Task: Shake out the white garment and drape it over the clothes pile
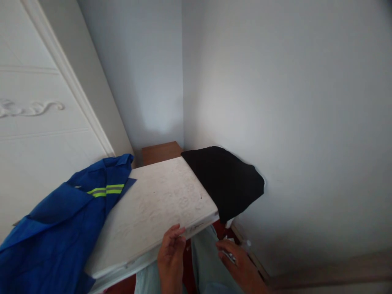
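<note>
My left hand (171,255) rests at the near edge of a worn white tabletop (159,204), fingers bent against the edge and holding nothing. Lower right of it, my right hand (234,257) hangs below the table edge, fingers curled around something small and pale that I cannot make out. A blue work jacket (61,220) with yellow reflective stripes lies over the table's left side. A black cloth (226,179) drapes over the table's right edge against the wall.
White walls close the corner ahead and to the right. A white panelled wardrobe door (33,122) stands at the left. A brown wooden surface (161,152) sits behind the table. Red floor and a baseboard (245,241) show below.
</note>
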The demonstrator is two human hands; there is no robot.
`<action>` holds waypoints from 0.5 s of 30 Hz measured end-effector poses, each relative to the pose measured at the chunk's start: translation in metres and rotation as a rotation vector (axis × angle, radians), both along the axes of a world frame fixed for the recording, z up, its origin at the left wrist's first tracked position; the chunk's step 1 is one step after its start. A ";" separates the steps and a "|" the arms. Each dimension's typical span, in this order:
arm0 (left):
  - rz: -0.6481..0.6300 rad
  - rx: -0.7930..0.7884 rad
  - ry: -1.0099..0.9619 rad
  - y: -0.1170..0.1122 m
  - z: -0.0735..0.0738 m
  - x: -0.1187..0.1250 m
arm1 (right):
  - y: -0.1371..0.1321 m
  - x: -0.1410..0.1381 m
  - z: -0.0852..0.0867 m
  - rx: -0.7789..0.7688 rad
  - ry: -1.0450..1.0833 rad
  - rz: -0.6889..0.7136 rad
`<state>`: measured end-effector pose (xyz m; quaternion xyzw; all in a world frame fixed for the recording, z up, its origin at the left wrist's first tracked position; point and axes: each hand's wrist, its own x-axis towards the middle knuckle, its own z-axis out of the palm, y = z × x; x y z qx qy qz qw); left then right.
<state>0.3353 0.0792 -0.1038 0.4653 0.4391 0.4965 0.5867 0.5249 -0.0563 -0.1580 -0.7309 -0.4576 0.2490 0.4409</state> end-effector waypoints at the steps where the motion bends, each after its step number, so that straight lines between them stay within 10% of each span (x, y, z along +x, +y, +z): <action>1: -0.014 -0.011 -0.008 -0.001 0.001 0.005 | -0.003 -0.001 -0.004 0.002 0.000 -0.019; 9: -0.095 -0.005 -0.053 -0.011 0.000 0.046 | -0.028 0.005 -0.044 -0.020 -0.015 0.221; 15: -0.062 0.038 -0.062 -0.025 -0.005 0.087 | -0.036 0.048 -0.041 -0.121 -0.012 0.216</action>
